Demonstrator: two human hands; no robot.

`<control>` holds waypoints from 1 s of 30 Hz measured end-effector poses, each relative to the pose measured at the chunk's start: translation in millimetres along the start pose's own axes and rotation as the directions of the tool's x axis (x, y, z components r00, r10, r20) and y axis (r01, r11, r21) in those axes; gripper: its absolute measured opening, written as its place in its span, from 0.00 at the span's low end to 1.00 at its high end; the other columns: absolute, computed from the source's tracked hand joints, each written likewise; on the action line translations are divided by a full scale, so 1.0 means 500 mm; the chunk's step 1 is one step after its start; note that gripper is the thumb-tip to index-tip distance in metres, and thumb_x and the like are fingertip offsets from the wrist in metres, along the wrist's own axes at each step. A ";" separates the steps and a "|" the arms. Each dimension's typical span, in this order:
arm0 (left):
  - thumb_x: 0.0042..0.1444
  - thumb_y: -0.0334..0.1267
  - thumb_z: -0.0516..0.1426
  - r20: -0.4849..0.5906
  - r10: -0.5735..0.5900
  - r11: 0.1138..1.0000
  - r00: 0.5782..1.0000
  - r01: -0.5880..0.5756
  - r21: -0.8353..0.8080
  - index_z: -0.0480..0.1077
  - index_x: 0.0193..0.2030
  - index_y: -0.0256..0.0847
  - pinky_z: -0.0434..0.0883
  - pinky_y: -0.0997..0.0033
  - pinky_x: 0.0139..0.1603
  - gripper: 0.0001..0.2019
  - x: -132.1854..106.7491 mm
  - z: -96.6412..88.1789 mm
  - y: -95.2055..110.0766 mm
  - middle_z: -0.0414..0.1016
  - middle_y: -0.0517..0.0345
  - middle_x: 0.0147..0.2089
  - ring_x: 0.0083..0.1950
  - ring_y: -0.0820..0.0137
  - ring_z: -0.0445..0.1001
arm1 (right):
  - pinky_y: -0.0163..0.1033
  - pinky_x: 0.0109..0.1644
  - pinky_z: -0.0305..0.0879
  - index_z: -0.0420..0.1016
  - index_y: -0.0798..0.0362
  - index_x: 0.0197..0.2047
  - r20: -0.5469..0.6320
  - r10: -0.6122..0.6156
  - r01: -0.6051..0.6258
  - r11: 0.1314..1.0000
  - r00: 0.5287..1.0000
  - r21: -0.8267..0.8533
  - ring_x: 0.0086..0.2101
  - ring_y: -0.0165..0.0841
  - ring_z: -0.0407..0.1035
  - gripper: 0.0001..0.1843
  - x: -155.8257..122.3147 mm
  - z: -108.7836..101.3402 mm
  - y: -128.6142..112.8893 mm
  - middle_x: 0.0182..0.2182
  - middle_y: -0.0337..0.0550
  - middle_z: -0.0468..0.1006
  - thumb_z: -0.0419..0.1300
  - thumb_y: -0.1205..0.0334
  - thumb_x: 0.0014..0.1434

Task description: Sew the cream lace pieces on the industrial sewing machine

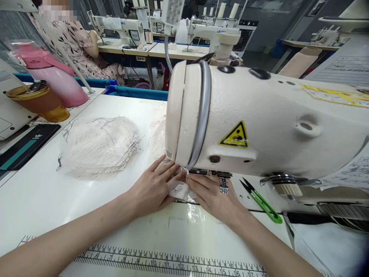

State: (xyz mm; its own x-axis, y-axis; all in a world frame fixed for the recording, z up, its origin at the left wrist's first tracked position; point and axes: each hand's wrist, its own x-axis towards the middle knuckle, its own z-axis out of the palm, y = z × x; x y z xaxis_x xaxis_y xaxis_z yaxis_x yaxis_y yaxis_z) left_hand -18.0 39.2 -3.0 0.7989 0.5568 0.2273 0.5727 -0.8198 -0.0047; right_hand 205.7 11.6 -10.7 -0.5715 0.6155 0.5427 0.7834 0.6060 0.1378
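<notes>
Apparently sewing: left hand and right hand steady white fabric; cannot tell whether fingers pinch. Next likely needs even feeding.

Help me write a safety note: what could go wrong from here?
The left hand and right hand rest on cloth close by the machine; either might get hurt if it ran with them there. The snips lie uncovered beside the right hand, so a sideways slip could nick it. Loose threads straggle from the stack and might snag.
</notes>
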 end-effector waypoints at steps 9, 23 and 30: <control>0.62 0.31 0.49 -0.132 0.065 0.998 0.989 -0.062 0.029 0.67 0.57 0.35 0.53 0.56 0.70 0.18 -0.007 0.003 0.003 0.72 0.51 0.59 0.64 0.63 0.65 | 0.39 0.32 0.60 0.76 0.50 0.43 0.013 -0.038 0.038 0.999 0.999 -0.005 0.35 0.30 0.73 0.11 0.010 -0.006 -0.003 0.41 0.37 0.81 0.56 0.71 0.61; 0.63 0.31 0.46 -0.088 0.184 0.981 0.979 -0.188 -0.038 0.69 0.55 0.34 0.58 0.56 0.69 0.18 -0.009 -0.018 -0.046 0.74 0.49 0.56 0.63 0.64 0.68 | 0.37 0.47 0.64 0.75 0.55 0.41 -0.014 -0.121 0.122 0.988 0.993 0.096 0.47 0.31 0.71 0.10 0.018 0.010 -0.038 0.40 0.41 0.81 0.55 0.75 0.60; 0.63 0.29 0.46 -0.090 0.157 0.986 0.983 -0.162 -0.045 0.69 0.56 0.35 0.59 0.52 0.68 0.18 -0.007 -0.018 -0.043 0.74 0.48 0.56 0.63 0.63 0.68 | 0.39 0.48 0.65 0.74 0.54 0.36 -0.025 -0.131 0.132 0.989 0.991 0.073 0.44 0.30 0.71 0.11 0.017 0.017 -0.046 0.40 0.41 0.81 0.54 0.77 0.59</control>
State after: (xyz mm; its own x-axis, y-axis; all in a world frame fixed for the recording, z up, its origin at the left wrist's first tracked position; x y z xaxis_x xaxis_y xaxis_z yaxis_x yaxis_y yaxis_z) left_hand -34.6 53.6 5.3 0.8593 0.4066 0.3104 0.4270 -0.9042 0.0024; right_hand 180.8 7.5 -16.4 -0.6626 0.5183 0.5407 0.6811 0.7173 0.1472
